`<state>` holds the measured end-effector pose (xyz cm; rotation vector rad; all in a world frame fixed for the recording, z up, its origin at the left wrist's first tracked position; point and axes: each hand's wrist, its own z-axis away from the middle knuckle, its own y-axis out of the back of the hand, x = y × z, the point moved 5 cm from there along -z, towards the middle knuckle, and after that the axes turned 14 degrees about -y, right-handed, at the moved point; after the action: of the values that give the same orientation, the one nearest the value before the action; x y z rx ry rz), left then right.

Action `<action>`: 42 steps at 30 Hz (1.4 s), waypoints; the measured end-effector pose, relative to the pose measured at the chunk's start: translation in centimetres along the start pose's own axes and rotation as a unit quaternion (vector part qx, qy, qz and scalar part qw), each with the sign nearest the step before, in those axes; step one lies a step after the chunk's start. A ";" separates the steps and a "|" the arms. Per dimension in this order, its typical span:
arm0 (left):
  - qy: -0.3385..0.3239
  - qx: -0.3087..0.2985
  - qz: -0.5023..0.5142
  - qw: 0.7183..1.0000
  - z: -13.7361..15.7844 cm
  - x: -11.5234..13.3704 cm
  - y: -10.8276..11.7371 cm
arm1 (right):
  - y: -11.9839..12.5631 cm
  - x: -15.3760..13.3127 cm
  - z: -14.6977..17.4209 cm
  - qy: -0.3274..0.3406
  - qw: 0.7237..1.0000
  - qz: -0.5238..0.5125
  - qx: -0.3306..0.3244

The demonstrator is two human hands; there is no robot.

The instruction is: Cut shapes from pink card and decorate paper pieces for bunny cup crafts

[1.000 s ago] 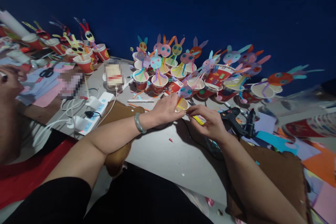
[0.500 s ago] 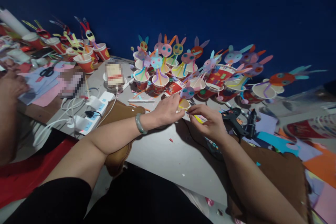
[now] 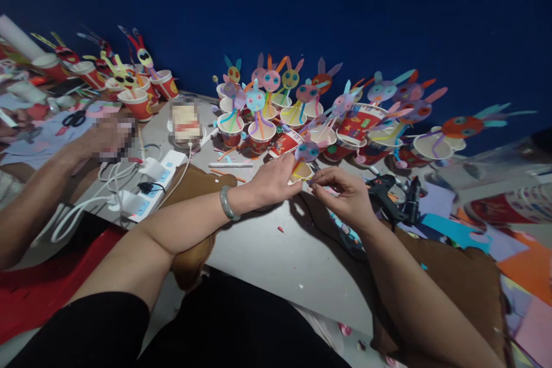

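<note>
My left hand (image 3: 276, 179), with a green bangle at its wrist, is closed around a paper cup (image 3: 305, 169). Most of that cup is hidden behind the fingers; its pale inside shows with a yellow strip in it. A purple paper animal head (image 3: 306, 152) with blue eyes rises at the cup's far side. Just right of the cup's rim, my right hand (image 3: 340, 191) is pinched, thumb against fingers. Whatever sits between these fingertips is too small to name. Behind both hands stand several red paper cups (image 3: 261, 139) bearing coloured paper rabbit heads.
A black glue gun (image 3: 386, 192) lies right of my right hand, near coloured paper sheets (image 3: 457, 233). A white power strip (image 3: 157, 187) with cables is at left. Farther left, a co-worker's hand (image 3: 106, 135) reaches over the table beside black scissors (image 3: 74, 119).
The yellow piece seen under my right hand no longer shows there. My right hand has shifted slightly, while my left stays at the cup. The co-worker's arm has reached in from the left.
</note>
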<state>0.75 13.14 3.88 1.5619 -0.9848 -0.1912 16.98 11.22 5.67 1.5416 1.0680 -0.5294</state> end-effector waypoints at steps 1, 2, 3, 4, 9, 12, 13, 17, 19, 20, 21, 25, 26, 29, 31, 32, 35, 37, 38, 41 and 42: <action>0.000 -0.001 0.001 1.000 0.0 0.0 0.0 | 0.0 0.0 0.0 0.000 1.000 0.000 -0.006; 0.000 -0.002 0.001 1.000 0.0 0.0 0.0 | 0.0 0.0 -0.1 0.001 1.000 0.002 -0.010; 0.000 -0.002 0.001 1.000 0.0 0.0 0.0 | 0.0 0.0 -0.1 0.003 1.000 0.006 -0.012; -0.001 -0.002 0.002 1.000 0.0 0.1 0.0 | -0.1 0.1 -0.1 0.004 1.000 0.011 -0.014; 0.002 -0.007 0.005 1.000 0.0 0.3 0.1 | -0.3 0.4 -0.1 -0.003 1.000 0.020 -0.014; 0.005 -0.012 0.005 1.000 0.0 0.3 0.2 | -0.3 0.6 0.0 -0.018 1.000 0.022 -0.007; 0.007 -0.013 0.005 1.000 0.0 0.3 0.2 | -0.3 0.6 0.0 -0.022 1.000 0.023 -0.003; 0.005 -0.010 0.006 1.000 0.1 0.4 0.2 | -0.4 0.7 0.1 -0.046 0.999 0.014 0.007; 0.003 -0.008 0.006 1.000 0.1 0.5 0.3 | -0.5 0.8 0.1 -0.062 0.998 0.004 0.015; 0.003 -0.009 0.006 1.000 0.1 0.5 0.3 | -0.5 0.9 0.2 -0.069 0.997 0.000 0.021; 0.004 -0.010 0.006 1.000 0.1 0.5 0.3 | -0.6 1.0 0.2 -0.075 0.997 -0.002 0.028; 0.003 -0.010 0.002 1.000 0.1 0.4 0.2 | -0.8 1.6 0.2 -0.102 0.994 -0.001 0.038; 0.002 -0.009 0.001 1.000 0.0 0.4 0.2 | -0.8 1.8 0.2 -0.108 0.993 0.000 0.040; -0.002 -0.005 -0.001 1.000 0.0 0.2 0.0 | -0.9 2.2 0.1 -0.119 0.992 -0.013 0.044; -0.003 0.000 0.000 1.000 0.0 0.1 -0.1 | -0.9 2.2 0.0 -0.121 0.992 -0.029 0.038; -0.004 0.002 0.001 1.000 0.0 0.1 -0.1 | -0.9 2.2 0.0 -0.121 0.991 -0.037 0.031; -0.004 0.011 -0.001 1.000 0.0 0.0 -0.1 | -0.9 2.3 -0.1 -0.138 0.989 -0.051 -0.001; -0.003 0.015 -0.006 1.000 0.0 -0.1 -0.1 | -0.9 2.4 -0.1 -0.158 0.986 -0.043 -0.024; -0.001 0.017 -0.008 1.000 0.0 -0.2 -0.2 | -0.9 2.4 -0.1 -0.166 0.985 -0.032 -0.032; 0.001 0.018 -0.008 1.000 -0.1 -0.4 -0.4 | -0.8 2.2 0.0 -0.169 0.985 0.010 -0.037; 0.000 0.020 -0.008 1.000 -0.1 -0.4 -0.5 | -0.7 2.1 0.0 -0.166 0.985 0.018 -0.033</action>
<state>0.78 13.45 3.34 1.6069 -0.9819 -0.1825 17.38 11.94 3.60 1.3537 0.7914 -0.6924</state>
